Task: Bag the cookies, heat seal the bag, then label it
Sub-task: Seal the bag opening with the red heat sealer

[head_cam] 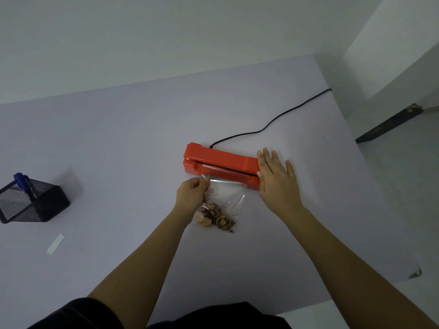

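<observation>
A red heat sealer (218,160) lies across the middle of the table, its lid lowered over the mouth of a clear plastic bag (228,193). Brown cookies (215,217) sit bunched at the bag's near end. My left hand (192,194) pinches the bag's left edge just in front of the sealer. My right hand (276,179) lies flat, fingers spread, on the sealer's right end. A white label strip (56,243) rests on the table at the left.
A black mesh pen holder (31,203) with a blue marker (22,181) stands at the far left. The sealer's black cord (273,122) runs back right to the table's edge. The table's right edge drops to the floor.
</observation>
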A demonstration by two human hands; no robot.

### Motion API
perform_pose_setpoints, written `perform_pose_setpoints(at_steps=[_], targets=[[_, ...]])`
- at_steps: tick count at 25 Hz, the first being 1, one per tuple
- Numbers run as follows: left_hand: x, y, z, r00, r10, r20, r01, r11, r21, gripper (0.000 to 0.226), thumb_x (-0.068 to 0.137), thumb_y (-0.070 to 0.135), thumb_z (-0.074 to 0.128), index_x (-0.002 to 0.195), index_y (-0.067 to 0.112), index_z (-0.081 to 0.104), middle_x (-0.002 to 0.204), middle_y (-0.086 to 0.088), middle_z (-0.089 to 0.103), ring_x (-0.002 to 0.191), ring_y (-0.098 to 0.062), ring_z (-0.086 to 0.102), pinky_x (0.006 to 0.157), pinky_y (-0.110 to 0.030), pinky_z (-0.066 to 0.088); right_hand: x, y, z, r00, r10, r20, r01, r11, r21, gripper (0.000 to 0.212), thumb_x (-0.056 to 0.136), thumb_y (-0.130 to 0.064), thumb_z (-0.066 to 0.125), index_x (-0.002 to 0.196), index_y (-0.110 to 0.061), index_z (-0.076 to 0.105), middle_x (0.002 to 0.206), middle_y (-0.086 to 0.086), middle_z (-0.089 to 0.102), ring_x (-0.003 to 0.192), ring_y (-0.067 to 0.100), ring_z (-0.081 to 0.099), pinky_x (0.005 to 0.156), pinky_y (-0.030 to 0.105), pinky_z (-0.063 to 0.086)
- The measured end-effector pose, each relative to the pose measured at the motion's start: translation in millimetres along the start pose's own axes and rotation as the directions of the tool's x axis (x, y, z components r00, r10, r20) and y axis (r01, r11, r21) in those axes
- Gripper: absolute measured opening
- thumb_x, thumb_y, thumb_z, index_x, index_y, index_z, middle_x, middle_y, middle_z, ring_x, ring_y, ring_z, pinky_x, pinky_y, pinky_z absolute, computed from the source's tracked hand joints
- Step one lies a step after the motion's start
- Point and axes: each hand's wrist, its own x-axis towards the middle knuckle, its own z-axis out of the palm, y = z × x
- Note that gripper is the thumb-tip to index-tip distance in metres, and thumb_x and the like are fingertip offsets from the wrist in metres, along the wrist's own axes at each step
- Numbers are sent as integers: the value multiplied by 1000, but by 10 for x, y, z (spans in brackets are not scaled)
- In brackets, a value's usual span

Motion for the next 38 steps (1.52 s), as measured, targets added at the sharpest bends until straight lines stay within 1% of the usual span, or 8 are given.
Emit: perform_pose_setpoints(at_steps=[5,11,15,24,29,31,34,38], targets=[[33,-20,7,1000,8,-13,-7,999,32,31,93,30,54,82,4,68,71,-7,66,54,-18,53,48,-25,45,-6,-2,10,1000,8,-3,-8,1000,-2,46,95,-16,38,140,-6,35,146,15,39,136,34,33,108,54,24],[9,-18,10,1000,9,-14,-9,1000,24,29,93,31,54,78,10,67,74,-7,68,55,-18,54,49,-26,46,-10,-4,12,1000,17,2,-17,1000,4,50,94,-23,29,140,-6,35,146,15,38,136,33,33,109,53,24],[-11,-10,5,1000,15,-11,-15,1000,16,27,93,31,55,77,13,67,77,-6,70,58,-19,58,50,-26,47,-11,4,14,1000,16,10,-17,1000,17,56,92,-29,16,140,-7,35,146,14,39,136,33,34,108,53,25],[-60,48,-19,999,43,6,-43,999,-19,26,93,28,56,78,10,67,76,-7,70,64,-24,64,55,-27,51,33,24,-42,1000,14,23,-15,999,39,57,92,-30,15,140,-7,34,147,14,37,137,32,32,109,52,25],[-92,31,-32,999,52,-2,-52,998,24,26,92,27,56,77,10,68,71,-4,69,57,-16,60,50,-20,49,-11,2,-5,999,22,41,-24,999,46,57,92,-30,15,141,-8,33,148,13,36,138,32,30,109,52,24],[-103,40,-33,998,56,-3,-56,998,27,27,92,28,57,75,10,68,71,-5,68,55,-17,60,47,-20,50,-16,4,-6,999,27,46,-29,998,49,56,92,-29,16,141,-8,34,148,14,37,138,33,31,108,53,26],[-97,44,-41,998,59,-14,-59,998,25,26,91,28,58,74,11,67,71,-6,68,58,-17,60,53,-23,51,-3,8,-14,998,21,51,-23,999,44,55,92,-29,18,140,-7,36,147,14,39,136,33,34,107,54,28],[-92,52,-31,997,78,-29,-76,996,50,26,92,27,57,74,11,67,69,-4,68,58,-17,60,58,-25,51,-10,6,0,998,17,58,-19,999,46,57,92,-31,14,141,-8,32,149,13,35,138,32,29,109,52,23]])
